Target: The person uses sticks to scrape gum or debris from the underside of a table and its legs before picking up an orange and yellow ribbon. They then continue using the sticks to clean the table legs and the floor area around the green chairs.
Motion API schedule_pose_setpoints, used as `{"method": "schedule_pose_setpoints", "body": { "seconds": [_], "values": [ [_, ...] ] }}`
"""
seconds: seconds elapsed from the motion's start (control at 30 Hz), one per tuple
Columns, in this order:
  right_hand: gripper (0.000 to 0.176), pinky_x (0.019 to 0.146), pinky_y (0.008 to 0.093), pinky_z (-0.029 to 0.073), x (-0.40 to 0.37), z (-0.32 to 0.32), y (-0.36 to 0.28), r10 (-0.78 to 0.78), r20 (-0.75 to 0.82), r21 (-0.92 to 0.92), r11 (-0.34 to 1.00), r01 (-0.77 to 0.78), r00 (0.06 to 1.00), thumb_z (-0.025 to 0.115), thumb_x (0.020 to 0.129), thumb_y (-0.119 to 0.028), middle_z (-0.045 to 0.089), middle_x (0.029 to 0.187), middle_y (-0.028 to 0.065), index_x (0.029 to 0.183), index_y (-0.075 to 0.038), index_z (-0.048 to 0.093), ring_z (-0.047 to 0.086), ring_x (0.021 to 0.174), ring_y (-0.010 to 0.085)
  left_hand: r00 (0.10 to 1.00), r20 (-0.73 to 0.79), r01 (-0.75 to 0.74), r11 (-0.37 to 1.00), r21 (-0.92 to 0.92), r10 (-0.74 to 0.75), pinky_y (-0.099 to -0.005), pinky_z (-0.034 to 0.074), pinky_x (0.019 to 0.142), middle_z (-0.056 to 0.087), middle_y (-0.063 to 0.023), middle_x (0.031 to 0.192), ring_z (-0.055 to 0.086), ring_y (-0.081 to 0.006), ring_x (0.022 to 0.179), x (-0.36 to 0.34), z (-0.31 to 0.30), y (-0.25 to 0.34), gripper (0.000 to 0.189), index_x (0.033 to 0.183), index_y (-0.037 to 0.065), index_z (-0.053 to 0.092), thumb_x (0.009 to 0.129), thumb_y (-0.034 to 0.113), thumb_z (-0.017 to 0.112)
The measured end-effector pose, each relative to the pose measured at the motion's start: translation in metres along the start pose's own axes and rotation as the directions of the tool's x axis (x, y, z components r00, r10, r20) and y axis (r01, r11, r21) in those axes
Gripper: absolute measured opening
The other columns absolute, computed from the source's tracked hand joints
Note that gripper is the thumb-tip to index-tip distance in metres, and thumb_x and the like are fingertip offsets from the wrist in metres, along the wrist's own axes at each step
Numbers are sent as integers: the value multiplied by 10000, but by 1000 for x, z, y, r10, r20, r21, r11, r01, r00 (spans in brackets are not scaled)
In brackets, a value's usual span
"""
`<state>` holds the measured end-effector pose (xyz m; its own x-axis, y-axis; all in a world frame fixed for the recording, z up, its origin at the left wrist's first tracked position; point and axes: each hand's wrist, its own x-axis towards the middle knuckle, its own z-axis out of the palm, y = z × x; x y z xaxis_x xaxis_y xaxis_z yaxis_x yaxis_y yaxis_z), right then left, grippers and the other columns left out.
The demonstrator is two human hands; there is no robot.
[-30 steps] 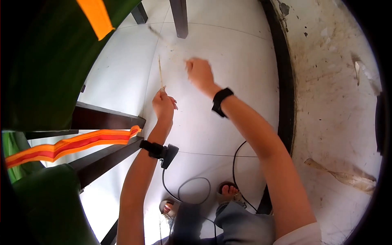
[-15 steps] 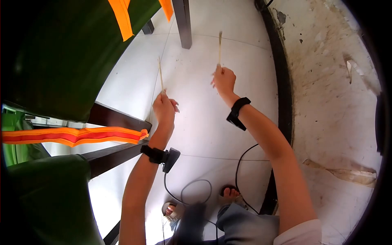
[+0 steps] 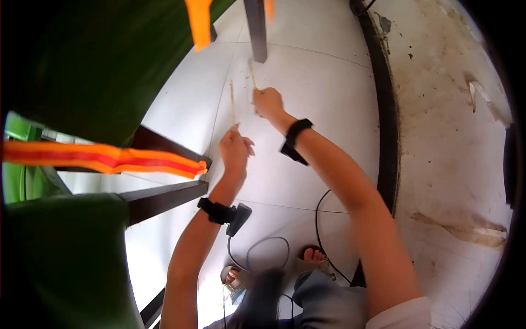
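My left hand (image 3: 234, 153) is closed, pinching the lower end of a thin pale stick (image 3: 232, 101) that points up and away from me. Farther forward and to the right, my right hand (image 3: 268, 102) grips a second thin pale stick (image 3: 251, 74), tilted toward the left at its top. Both sticks are held in the air above the floor, apart from each other, and motion blurs their tips. On my left wrist sits a black strap with a box (image 3: 238, 219); another black strap (image 3: 296, 141) circles my right wrist.
Dark green covers (image 3: 109, 66) and dark wooden legs (image 3: 256, 33) stand at the left and top. An orange and red strip (image 3: 109, 158) stretches across the left. A black cable (image 3: 317, 219) lies on the pale tiled floor (image 3: 307, 181). A stained wall (image 3: 438, 137) rises at the right.
My right hand has moved left with its stick, closer to the other stick. My left hand has shifted slightly right and down. The view has turned a little.
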<state>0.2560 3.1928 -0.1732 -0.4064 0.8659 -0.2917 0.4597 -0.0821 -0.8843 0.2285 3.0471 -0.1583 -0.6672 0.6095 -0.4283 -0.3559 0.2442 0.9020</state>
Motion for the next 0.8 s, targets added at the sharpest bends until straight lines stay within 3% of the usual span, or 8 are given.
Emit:
{"method": "schedule_pose_setpoints", "body": {
  "seconds": [0.07, 0.2, 0.3, 0.5, 0.57, 0.63, 0.73, 0.8],
  "values": [
    [421, 482, 352, 490, -24, -15, 11, -121, 58, -112, 986, 127, 991, 360, 853, -238, 557, 493, 140, 592, 19, 567, 566, 414, 255, 1000, 23, 18, 997, 73, -19, -220, 337, 383, 476, -26, 536, 400, -88, 385, -20, -8, -11, 357, 1144, 17, 511, 938, 248, 333],
    [429, 405, 261, 421, -78, -41, -13, -139, 222, 11, 990, 140, 965, 411, 889, -281, 501, 466, 74, 649, 27, 589, 504, 389, 141, 998, 52, 24, 990, 140, -31, -222, 346, 349, 472, -33, 497, 411, -83, 364, -59, -21, -41, 323, 1006, 30, 549, 945, 248, 318],
    [325, 421, 255, 448, -105, -52, -44, -377, 343, 53, 922, 383, 860, 426, 876, -164, 556, 545, 97, 692, 60, 575, 544, 423, 153, 995, 81, 37, 980, 195, -53, -226, 355, 354, 474, -41, 500, 418, -89, 370, -77, -28, -62, 314, 963, 24, 541, 945, 227, 302],
    [214, 416, 240, 408, -162, -55, -108, -524, 381, 247, 852, 462, 762, 474, 866, -115, 554, 547, 88, 764, 33, 591, 514, 423, 158, 994, 108, 3, 991, 135, -18, -227, 362, 382, 454, -32, 496, 416, -91, 387, -102, -32, -32, 315, 974, 18, 513, 948, 241, 292],
    [194, 420, 260, 404, -165, -51, -97, -726, 313, 8, 647, 763, 612, 490, 858, -115, 557, 549, 93, 752, 16, 588, 506, 425, 184, 991, 130, -46, 990, 132, 29, -237, 369, 371, 453, -40, 491, 444, -99, 390, -107, -37, -22, 311, 981, 18, 506, 944, 241, 294],
    [125, 441, 300, 415, -160, -44, -77, -857, 292, -215, 374, 902, 425, 522, 834, -113, 557, 567, 93, 772, -14, 567, 514, 460, 231, 988, 147, -68, 987, 148, 46, -242, 374, 367, 459, -46, 491, 459, -104, 389, -110, -42, -19, 311, 983, 16, 505, 943, 242, 295],
    [109, 435, 317, 401, -159, -42, -53, -809, 452, -390, 200, 899, 376, 562, 810, -98, 540, 570, 115, 895, -32, 579, 509, 473, 243, 988, 155, -41, 976, 215, 8, -234, 372, 372, 479, -51, 498, 450, -102, 382, -112, -53, -28, 318, 978, 13, 513, 943, 240, 293],
    [105, 477, 340, 429, -160, -43, -43, -704, 549, -452, 203, 868, 450, 549, 810, -122, 542, 573, 95, 871, -36, 557, 540, 527, 263, 988, 151, 3, 965, 263, -44, -219, 362, 379, 490, -49, 504, 427, -95, 377, -114, -59, -41, 323, 976, 14, 520, 942, 235, 288]
  ]
}}
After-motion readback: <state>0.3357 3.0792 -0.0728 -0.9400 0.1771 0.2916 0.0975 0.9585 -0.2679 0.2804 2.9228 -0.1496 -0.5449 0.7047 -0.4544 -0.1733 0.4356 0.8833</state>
